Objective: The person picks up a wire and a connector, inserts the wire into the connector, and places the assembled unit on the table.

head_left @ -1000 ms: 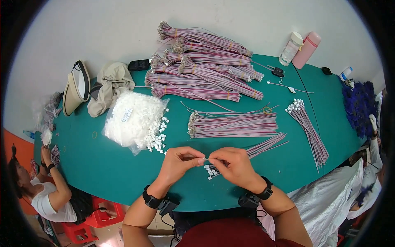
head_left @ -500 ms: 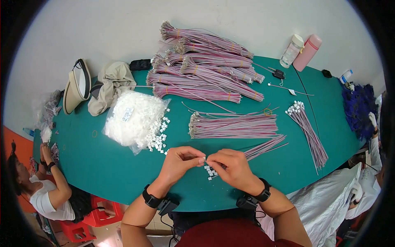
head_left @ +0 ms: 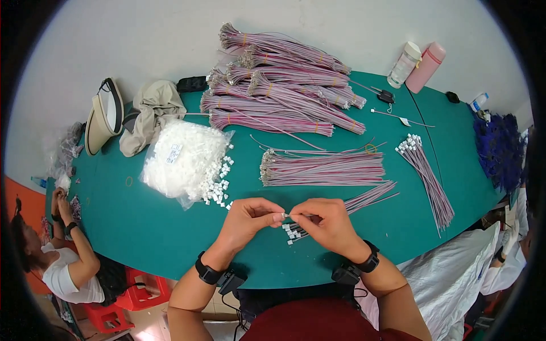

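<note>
My left hand [head_left: 250, 220] pinches a small white connector housing [head_left: 285, 215] between thumb and fingertips. Facing it, my right hand [head_left: 325, 220] is closed on the end of a thin wire, which meets the housing; most of this wire is hidden by the fingers. Under my right hand lies a small bundle of wires with white connectors [head_left: 293, 233] at its near end. A bundle of pink and grey wires [head_left: 324, 169] rests just beyond my hands. Left of it, loose white connectors [head_left: 219, 187] spill from a clear bag of connectors [head_left: 185, 159].
Tied wire bundles [head_left: 284, 85] are piled at the back of the green table [head_left: 142, 227]. Another connector-ended bundle [head_left: 429, 187] lies at right. A visor [head_left: 105, 116], beige cloth [head_left: 156, 111], clear bottle [head_left: 404, 64] and pink flask [head_left: 425, 68] stand around. Other people sit at both sides.
The fingertips stay together, and the wire end now shows against the housing. My right hand has shifted slightly right. The whole view has tilted a little.
</note>
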`<action>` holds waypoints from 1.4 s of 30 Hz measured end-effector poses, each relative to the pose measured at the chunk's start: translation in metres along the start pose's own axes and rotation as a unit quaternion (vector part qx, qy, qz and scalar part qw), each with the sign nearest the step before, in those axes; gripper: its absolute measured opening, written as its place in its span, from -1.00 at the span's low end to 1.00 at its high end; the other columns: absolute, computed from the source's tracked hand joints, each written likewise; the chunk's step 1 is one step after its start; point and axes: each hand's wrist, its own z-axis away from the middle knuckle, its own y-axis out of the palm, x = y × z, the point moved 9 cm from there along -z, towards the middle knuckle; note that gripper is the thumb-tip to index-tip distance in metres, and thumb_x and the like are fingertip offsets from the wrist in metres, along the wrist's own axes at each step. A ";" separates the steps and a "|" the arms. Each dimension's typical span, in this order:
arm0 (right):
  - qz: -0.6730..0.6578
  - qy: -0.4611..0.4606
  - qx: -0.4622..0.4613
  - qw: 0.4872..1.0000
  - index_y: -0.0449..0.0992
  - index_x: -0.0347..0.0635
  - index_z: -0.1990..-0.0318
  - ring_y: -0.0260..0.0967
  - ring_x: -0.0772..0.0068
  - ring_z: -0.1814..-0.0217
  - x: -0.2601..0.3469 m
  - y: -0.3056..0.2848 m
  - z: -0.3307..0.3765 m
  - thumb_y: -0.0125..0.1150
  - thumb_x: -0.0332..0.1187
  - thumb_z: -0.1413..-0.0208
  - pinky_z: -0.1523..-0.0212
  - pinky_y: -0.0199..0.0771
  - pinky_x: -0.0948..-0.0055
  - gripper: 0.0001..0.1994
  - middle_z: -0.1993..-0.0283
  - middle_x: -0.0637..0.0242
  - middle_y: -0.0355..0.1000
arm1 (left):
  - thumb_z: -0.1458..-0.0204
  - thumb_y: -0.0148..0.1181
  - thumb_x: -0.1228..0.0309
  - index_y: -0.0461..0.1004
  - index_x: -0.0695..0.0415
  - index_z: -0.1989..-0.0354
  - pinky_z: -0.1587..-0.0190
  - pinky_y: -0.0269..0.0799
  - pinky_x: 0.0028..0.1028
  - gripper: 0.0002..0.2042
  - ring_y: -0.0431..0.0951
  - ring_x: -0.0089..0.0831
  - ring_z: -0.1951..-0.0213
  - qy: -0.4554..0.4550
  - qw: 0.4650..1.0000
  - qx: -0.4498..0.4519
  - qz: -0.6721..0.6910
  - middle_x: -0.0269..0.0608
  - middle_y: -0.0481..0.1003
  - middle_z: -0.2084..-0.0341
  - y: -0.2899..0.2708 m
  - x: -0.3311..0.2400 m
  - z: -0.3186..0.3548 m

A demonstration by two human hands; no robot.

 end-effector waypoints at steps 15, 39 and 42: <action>-0.025 0.011 0.018 0.999 0.61 -0.26 0.28 0.38 0.60 0.54 -0.003 0.005 0.001 0.29 -0.51 -0.07 0.56 0.29 0.61 -0.93 0.43 0.29 0.53 | -0.01 0.34 0.58 0.59 0.30 0.24 0.21 0.54 -0.54 -0.85 0.61 -0.50 0.34 0.003 1.000 0.006 0.021 -0.18 0.61 0.38 0.001 0.000 0.001; 0.072 -0.038 -0.046 0.996 0.55 -0.22 0.36 0.40 0.16 0.51 0.007 0.005 0.004 0.26 -0.50 -0.05 0.50 0.34 0.28 -0.98 0.51 0.21 0.46 | -0.02 0.33 0.60 0.60 0.31 0.27 0.24 0.55 -0.56 -0.89 0.61 -0.52 0.36 0.041 0.997 -0.036 -0.057 -0.17 0.62 0.41 -0.002 -0.004 0.004; 0.076 -0.044 -0.049 0.995 0.55 -0.22 0.36 0.40 0.16 0.52 0.007 0.006 0.005 0.26 -0.50 -0.04 0.50 0.35 0.28 -0.98 0.51 0.21 0.46 | -0.02 0.33 0.60 0.60 0.31 0.27 0.25 0.55 -0.56 -0.89 0.61 -0.52 0.37 0.036 0.997 -0.033 -0.053 -0.17 0.62 0.41 -0.001 -0.003 0.004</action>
